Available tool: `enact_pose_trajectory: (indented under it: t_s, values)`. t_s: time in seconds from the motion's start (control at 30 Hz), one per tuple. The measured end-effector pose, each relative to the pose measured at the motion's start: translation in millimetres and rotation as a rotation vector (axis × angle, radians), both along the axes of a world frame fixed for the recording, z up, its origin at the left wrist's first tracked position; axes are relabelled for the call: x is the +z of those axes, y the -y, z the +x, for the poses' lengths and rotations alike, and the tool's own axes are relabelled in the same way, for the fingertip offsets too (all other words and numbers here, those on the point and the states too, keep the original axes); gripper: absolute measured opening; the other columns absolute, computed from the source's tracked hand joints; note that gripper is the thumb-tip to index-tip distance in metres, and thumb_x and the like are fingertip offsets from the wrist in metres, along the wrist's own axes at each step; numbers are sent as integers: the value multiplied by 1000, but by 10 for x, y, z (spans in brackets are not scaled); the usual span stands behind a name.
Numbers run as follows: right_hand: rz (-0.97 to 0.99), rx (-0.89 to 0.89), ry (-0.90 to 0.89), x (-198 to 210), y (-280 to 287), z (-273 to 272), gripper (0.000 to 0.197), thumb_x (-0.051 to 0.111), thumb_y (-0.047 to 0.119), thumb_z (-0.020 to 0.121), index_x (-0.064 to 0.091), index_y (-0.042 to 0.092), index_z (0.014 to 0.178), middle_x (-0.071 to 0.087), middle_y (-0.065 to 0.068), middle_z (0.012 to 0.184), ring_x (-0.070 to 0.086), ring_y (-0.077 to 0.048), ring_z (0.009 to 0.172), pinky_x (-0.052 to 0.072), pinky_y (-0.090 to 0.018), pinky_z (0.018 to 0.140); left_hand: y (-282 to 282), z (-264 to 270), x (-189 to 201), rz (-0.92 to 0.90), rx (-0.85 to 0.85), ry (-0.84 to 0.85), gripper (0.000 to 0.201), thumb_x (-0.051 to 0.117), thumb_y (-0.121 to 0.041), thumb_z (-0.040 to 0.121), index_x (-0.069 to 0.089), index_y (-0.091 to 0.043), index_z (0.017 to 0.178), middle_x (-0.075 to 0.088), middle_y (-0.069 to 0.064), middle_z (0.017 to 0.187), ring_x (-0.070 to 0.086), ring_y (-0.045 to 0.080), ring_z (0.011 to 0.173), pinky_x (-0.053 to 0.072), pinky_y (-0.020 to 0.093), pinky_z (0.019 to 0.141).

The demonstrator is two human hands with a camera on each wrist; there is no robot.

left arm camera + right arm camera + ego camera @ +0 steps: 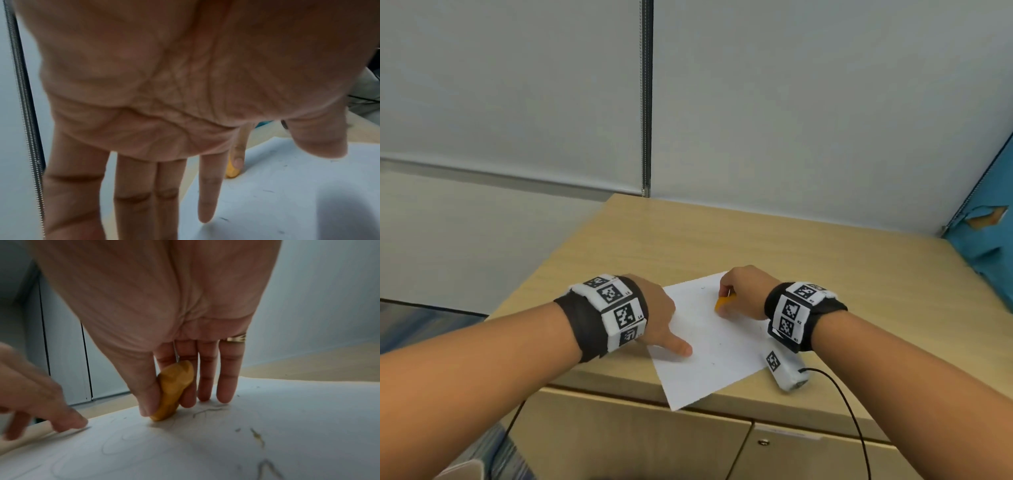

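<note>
The right hand [743,291] pinches the orange eraser [174,391] between thumb and fingers [186,350] — long axis steep, lower tip touching the paper [709,359] on the surface [722,233]. The left hand [657,315], fingers straight, presses the paper's left edge. Only the right wrist view shows faint pencil strokes [207,411] just beside the tip — probably the next target.

Pale blinds [517,85] behind light wooden cabinet [722,233], striped carpet [421,329]
</note>
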State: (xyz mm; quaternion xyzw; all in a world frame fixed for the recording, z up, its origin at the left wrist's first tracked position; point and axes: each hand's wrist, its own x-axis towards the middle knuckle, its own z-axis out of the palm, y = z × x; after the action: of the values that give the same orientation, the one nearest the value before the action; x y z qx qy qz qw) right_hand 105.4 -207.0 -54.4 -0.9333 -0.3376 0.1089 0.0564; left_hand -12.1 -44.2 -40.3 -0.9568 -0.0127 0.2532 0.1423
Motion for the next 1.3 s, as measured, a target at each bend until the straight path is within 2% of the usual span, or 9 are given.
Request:
enact_pose_trajectory:
  t_s: [0.13, 0.23, 0.33, 0.4, 0.57, 0.9, 1.03, 1.2, 1.3]
  values:
    - [42, 87, 10, -50, -65, 6, 28, 72, 38, 88, 72, 23, 112, 65, 0, 111, 61, -19, 96, 55, -34, 85, -147, 59, 154, -33, 8, 53, 93, 45, -87, 80, 41, -27, 151, 49, -2, 149, 50, 24, 132, 41, 38, 101]
    - [90, 81, 20, -87, -92, 24, 25, 70, 41, 88, 71, 26, 108, 66, 2, 107, 64, -20, 94, 54, -32, 83, -265, 206, 135, -117, -33, 87, 101, 57, -83, 76, 24, -34, 157, 43, 0, 153, 44, 26, 136, 39, 43, 108]
    - [100, 80, 7, -76, -113, 23, 25, 71, 44, 87, 70, 28, 107, 67, 4, 105, 61, -17, 95, 53, -32, 86, -350, 369, 19, -150, -75, 22, 119, 65, -82, 70, -3, -41, 159, 4, 0, 169, 11, 32, 153, 16, 56, 119]
    - [121, 101, -23, -62, -137, -19, 26, 74, 44, 86, 72, 26, 105, 68, 5, 103, 61, -15, 93, 55, -34, 87, -394, 468, -94, -156, -71, -28, 128, 66, -86, 64, -18, -50, 153, -23, -7, 166, -14, 32, 154, 1, 63, 118]
    - [121, 170, -96, -52, -271, -232, 30, 81, 42, 83, 76, 22, 104, 71, 3, 100, 65, -15, 92, 54, -29, 83, -458, 617, -373, -176, -80, -115, 131, 65, -93, 52, -18, -59, 148, -44, -8, 156, -37, 33, 145, -7, 72, 112]
    - [116, 53, 2, 32, -453, -34, 24, 82, 33, 76, 69, 13, 78, 64, 1, 78, 59, -17, 70, 45, -26, 56, -486, 650, -442, -197, -74, -105, 137, 65, -93, 48, -28, -60, 142, -44, -7, 156, -38, 36, 144, -6, 74, 113]
    - [-13, 283, -112, 41, -472, -331, 26, 83, 33, 78, 72, 11, 86, 71, -3, 84, 62, -17, 73, 52, -30, 64, -496, 681, -472, -170, -77, -99, 137, 61, -97, 45, -15, -54, 151, -46, -5, 155, -40, 36, 142, -5, 71, 115]
    - [10, 135, 36, 101, -505, -42, 22, 81, 33, 77, 69, 14, 76, 68, -1, 79, 60, -17, 68, 47, -26, 56, -488, 641, -441, -195, -77, -97, 137, 64, -94, 49, -28, -57, 144, -43, -6, 157, -37, 37, 144, -5, 75, 113]
    - [1, 238, -30, 49, -548, -261, 23, 80, 30, 78, 69, 10, 79, 68, -4, 79, 60, -20, 67, 47, -27, 56, -473, 656, -452, -159, -64, -116, 135, 63, -94, 51, -16, -52, 151, -44, -5, 156, -40, 38, 142, -5, 71, 115]
